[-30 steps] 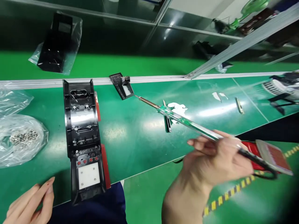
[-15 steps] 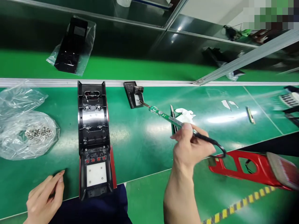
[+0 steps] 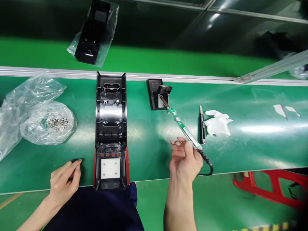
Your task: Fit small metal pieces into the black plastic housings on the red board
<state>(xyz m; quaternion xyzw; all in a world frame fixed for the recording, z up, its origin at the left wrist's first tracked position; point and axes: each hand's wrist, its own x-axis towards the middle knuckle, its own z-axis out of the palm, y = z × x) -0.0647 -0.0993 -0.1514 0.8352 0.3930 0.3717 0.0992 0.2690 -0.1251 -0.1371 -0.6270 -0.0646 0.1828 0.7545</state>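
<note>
My right hand (image 3: 185,158) hovers at the rear end of a soldering iron (image 3: 184,128) with a clear green handle. Its fingers are loosely spread, and only the index fingertip touches the handle. The iron's tip rests in a small black stand (image 3: 154,93) by the metal rail. Its black cord (image 3: 207,163) curls away past my hand. My left hand (image 3: 64,178) lies on the green table near the front edge, holding nothing, just left of a long black housing (image 3: 111,128) with red side trim and a white pad.
A clear bag of small metal screws (image 3: 51,123) lies at the left. A dark utility knife (image 3: 202,126) and a crumpled white wipe (image 3: 218,123) lie right of the iron. A bagged black part (image 3: 95,33) sits beyond the rail (image 3: 60,73). A red frame (image 3: 271,187) stands lower right.
My right hand carried the soldering iron leftward and set its tip into the black stand, then loosened its grip. My left hand slid onto the table. The view shifted right.
</note>
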